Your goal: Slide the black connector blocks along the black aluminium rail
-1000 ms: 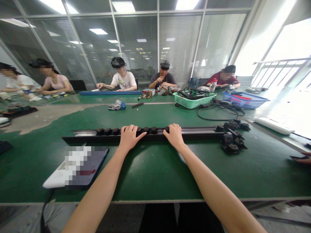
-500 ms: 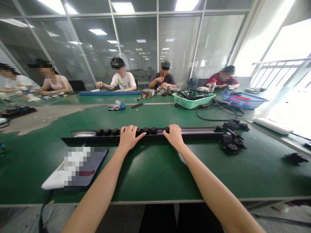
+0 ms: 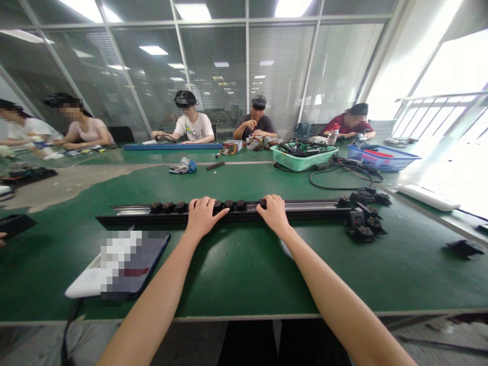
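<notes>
Black rail [image 3: 244,216] location: lies crosswise on the green table [image 3: 247,277] in front of you, under both your hands.
Right-end obstruction: a cluster of black modules [image 3: 362,233] crowds the rail's right end and partly hides it; a loose black module [image 3: 465,248] sits farther right.
Left-front items: a white device [image 3: 86,278] with a cable and a dark tablet-like object [image 3: 154,256], partly pixelated, lie just before the rail's left part.
Beyond the rail: a grey-and-blue glove-like bundle [image 3: 183,165], a short dark strip [image 3: 215,165], a green basket [image 3: 303,161] of cables, a blue basket [image 3: 396,161] and a looped black cable [image 3: 324,187].
Far side: co-workers sit along the table.
Rail condition: long, straight, black-walled, with a silvery strip [image 3: 312,205] showing inside; its left end tapers to a point.
Blocks: three black blocks [image 3: 168,207] left of your left hand, three more between your hands.
Left hand [image 3: 202,216]: fingers over the rail, thumb spread rightward beside the blocks; you cannot tell whether it grips anything.
Right hand [image 3: 273,213]: thumb at a single black block [image 3: 262,203], fingers across the rail; closure on it cannot be told.
</notes>
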A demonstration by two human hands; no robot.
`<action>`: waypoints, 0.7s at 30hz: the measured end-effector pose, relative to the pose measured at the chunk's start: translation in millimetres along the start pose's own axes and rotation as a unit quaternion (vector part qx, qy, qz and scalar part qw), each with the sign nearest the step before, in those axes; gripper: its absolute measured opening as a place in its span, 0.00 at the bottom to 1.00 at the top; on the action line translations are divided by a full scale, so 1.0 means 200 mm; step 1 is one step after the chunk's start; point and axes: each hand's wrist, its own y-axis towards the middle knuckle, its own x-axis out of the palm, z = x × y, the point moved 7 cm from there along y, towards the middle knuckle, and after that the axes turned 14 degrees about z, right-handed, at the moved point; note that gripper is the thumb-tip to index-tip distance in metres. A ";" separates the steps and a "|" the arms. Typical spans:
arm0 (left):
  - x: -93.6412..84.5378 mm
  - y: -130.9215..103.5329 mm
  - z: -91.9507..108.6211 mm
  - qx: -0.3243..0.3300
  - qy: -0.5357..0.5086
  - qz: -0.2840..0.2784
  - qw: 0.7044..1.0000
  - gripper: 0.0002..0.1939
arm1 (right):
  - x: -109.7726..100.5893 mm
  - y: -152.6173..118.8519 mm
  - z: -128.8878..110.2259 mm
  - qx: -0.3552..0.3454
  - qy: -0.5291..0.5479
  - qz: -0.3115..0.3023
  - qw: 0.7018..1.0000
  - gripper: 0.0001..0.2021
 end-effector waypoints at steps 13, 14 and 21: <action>-0.01 0.00 0.00 -0.002 0.008 -0.005 1.000 0.38 | 0.01 0.01 0.02 0.006 0.012 0.006 1.000 0.12; -0.01 0.00 0.00 -0.003 0.008 -0.005 1.000 0.38 | 0.01 0.01 0.02 0.008 0.014 0.007 1.000 0.12; -0.01 0.01 0.00 -0.007 0.001 -0.010 1.000 0.37 | 0.01 0.02 0.03 0.015 0.023 0.013 1.000 0.12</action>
